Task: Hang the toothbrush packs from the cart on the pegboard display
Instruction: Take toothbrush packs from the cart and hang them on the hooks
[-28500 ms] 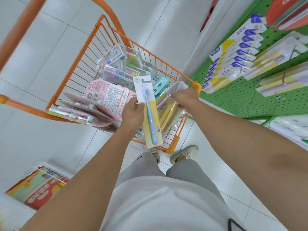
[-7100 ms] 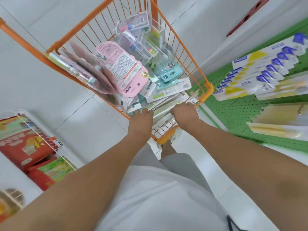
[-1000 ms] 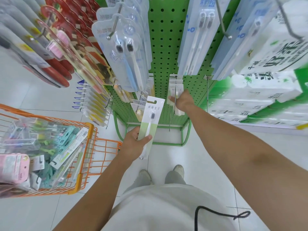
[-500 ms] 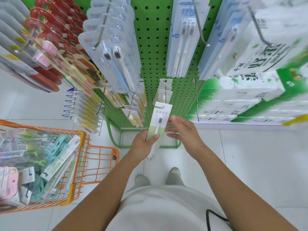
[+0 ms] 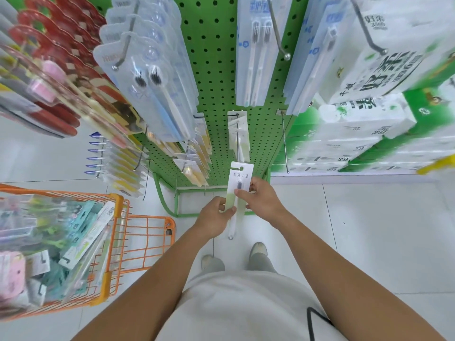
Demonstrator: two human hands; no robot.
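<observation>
Green-white toothbrush pack (image 5: 238, 185) between both hands, below peg.

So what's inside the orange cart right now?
The orange cart holds a loose heap of packs: a pink pack, teal ones and a long white-backed pack. Whatever lies beneath the heap is covered.

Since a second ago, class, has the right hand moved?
Yes. The right hand left the hanging packs on the pegboard, coming down to grip the green toothbrush pack.

A glossy white tiled floor (image 5: 369, 230) lay evenly lit, with green-and-white stacked paper boxes (image 5: 357, 143) along its far right edge
</observation>
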